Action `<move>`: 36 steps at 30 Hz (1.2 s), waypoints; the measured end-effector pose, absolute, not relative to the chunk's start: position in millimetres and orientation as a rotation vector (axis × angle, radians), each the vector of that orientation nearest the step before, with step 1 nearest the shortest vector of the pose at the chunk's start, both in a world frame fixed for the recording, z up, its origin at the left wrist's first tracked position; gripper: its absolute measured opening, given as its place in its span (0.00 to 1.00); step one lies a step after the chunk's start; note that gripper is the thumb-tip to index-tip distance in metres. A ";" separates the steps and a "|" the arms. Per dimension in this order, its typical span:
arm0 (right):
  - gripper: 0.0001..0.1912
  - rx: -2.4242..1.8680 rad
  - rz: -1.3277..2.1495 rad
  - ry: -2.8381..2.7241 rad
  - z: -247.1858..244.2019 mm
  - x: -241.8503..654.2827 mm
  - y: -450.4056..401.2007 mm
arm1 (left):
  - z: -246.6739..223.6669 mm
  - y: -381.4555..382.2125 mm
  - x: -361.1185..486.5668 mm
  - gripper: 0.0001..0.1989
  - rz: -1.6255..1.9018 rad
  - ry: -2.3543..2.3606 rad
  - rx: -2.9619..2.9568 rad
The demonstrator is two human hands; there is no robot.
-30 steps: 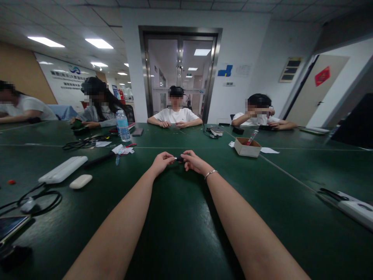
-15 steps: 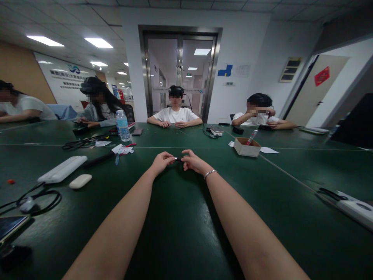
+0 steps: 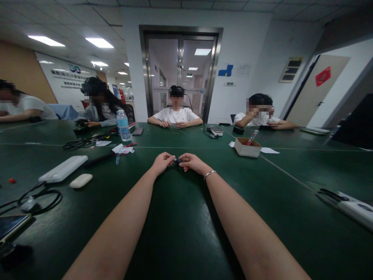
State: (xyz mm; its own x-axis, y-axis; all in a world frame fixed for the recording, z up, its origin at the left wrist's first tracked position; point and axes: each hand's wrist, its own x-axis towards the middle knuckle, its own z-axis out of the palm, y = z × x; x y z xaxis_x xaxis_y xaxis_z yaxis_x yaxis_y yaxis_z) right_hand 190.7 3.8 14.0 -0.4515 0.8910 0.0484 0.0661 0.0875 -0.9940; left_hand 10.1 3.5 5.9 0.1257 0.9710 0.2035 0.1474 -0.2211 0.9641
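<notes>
A small dark stick with a silvery end (image 3: 177,160) is held between my two hands, just above the green table (image 3: 177,217). My left hand (image 3: 162,163) pinches its silvery end between thumb and fingertips. From the other side, the fingers of my right hand (image 3: 193,162) close on its black end. A silver bracelet (image 3: 210,174) circles my right wrist. What kind of thing the stick is, I cannot make out; fingertips cover part of it.
Left lie a white power bank (image 3: 64,168), a pale oval case (image 3: 81,181), black cables (image 3: 43,202) and a phone (image 3: 13,225). A water bottle (image 3: 123,125) stands beyond. An open box (image 3: 247,147) and a white power strip (image 3: 357,208) are right. Several people sit around the table.
The fingers of my right hand, lifted and spread before, have closed on the black end of the stick. The stick now tilts slightly down to the right. My left hand keeps its pinch.
</notes>
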 end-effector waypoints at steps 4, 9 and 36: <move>0.18 -1.071 1.215 -1.742 9.1 182.3 4.2 | 4.7 4.7 10.8 0.17 1.220 1.142 1.537; 0.19 -1.133 0.865 -1.889 7.1 175.1 1.8 | 7.6 2.0 11.6 0.18 1.236 1.153 1.545; 0.10 -1.062 1.377 -1.685 15.6 172.0 -6.3 | 38.0 -14.7 27.2 0.08 0.959 1.091 2.062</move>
State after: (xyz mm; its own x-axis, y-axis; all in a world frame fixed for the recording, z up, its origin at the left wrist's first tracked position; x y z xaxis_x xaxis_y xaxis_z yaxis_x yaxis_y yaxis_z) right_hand 172.0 -6.3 15.6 -0.4147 0.9097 0.0223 0.1592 0.0967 -0.9825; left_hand 27.2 -14.7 38.0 0.3982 0.8622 0.3130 0.4210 -0.4749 0.7728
